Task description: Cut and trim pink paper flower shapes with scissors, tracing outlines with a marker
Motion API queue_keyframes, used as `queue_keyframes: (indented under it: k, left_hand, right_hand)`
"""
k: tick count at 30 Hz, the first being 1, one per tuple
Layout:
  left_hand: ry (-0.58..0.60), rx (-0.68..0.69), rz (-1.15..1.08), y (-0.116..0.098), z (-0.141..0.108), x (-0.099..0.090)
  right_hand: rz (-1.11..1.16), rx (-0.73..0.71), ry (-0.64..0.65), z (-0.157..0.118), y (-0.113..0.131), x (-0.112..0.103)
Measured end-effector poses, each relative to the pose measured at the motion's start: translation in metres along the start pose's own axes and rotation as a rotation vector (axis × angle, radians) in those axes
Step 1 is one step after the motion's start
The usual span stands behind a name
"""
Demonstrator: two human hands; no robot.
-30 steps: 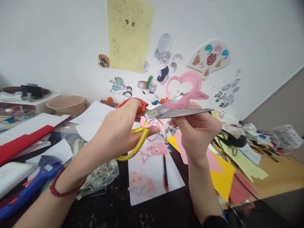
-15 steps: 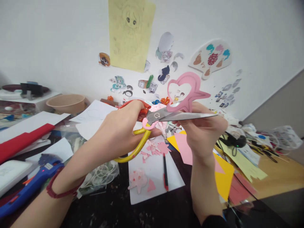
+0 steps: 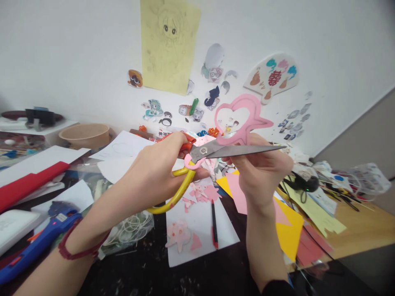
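My left hand (image 3: 163, 164) is closed round the handles of a pair of scissors (image 3: 216, 151), one handle red and the other yellow. The blades point right and are slightly apart. Pink paper (image 3: 253, 107) with a heart-shaped opening stands upright at the upper blade, held from below by my right hand (image 3: 262, 168). My right fingers are partly hidden behind the blades. Below the hands, a white sheet (image 3: 197, 222) bears pink scraps (image 3: 203, 192), a pink spotted cutout (image 3: 179, 235) and a black and red pen (image 3: 214, 224).
A blue glue gun (image 3: 46, 234) and a red strip (image 3: 33, 179) lie left. Behind them stands a beige bowl (image 3: 86, 135). Yellow paper (image 3: 290, 230), cables and tools lie right. The wall (image 3: 92, 53) carries drawings and stickers.
The pink paper has tilted slightly and shifted a little left with my right hand. The scissors stay at nearly the same spot, and the camera view has moved slightly.
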State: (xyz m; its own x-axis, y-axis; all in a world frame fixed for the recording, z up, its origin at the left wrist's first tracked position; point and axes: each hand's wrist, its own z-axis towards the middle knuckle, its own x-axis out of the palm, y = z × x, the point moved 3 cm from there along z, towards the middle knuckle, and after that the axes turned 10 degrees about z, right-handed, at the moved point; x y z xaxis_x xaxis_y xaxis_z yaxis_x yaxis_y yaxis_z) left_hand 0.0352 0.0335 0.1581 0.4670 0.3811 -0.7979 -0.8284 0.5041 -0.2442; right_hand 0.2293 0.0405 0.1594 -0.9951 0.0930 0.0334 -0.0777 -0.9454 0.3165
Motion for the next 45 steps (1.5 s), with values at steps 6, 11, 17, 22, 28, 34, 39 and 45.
queue_keyframes:
  k: [6,11,17,22,28,34,39,45]
  left_hand:
    - [0.014,-0.006,-0.034,-0.001,0.0,0.0]
    - [0.025,-0.008,-0.042,-0.001,-0.001,0.0]
    - [0.054,-0.053,-0.061,-0.003,-0.001,0.002]
    - [0.042,-0.058,-0.097,-0.006,-0.001,0.002]
    - [0.006,-0.022,-0.125,-0.009,0.001,0.004]
    - [-0.001,-0.035,-0.091,-0.008,0.0,0.007]
    - [0.012,-0.044,-0.092,-0.007,-0.001,0.006]
    - [-0.009,-0.015,-0.095,-0.008,-0.002,0.004]
  right_hand:
    - [0.023,-0.01,-0.028,0.0,0.002,0.003]
    - [0.092,-0.028,-0.08,-0.003,-0.002,0.004]
    - [0.036,-0.058,-0.13,-0.006,-0.008,0.005]
    - [0.03,-0.061,-0.169,-0.007,-0.007,0.005]
    - [0.061,-0.071,-0.187,-0.007,-0.005,0.008]
    - [0.049,-0.052,-0.174,-0.006,-0.005,0.008]
    - [0.066,-0.055,-0.183,-0.007,-0.006,0.006]
    - [0.057,-0.046,-0.193,-0.008,-0.011,0.007]
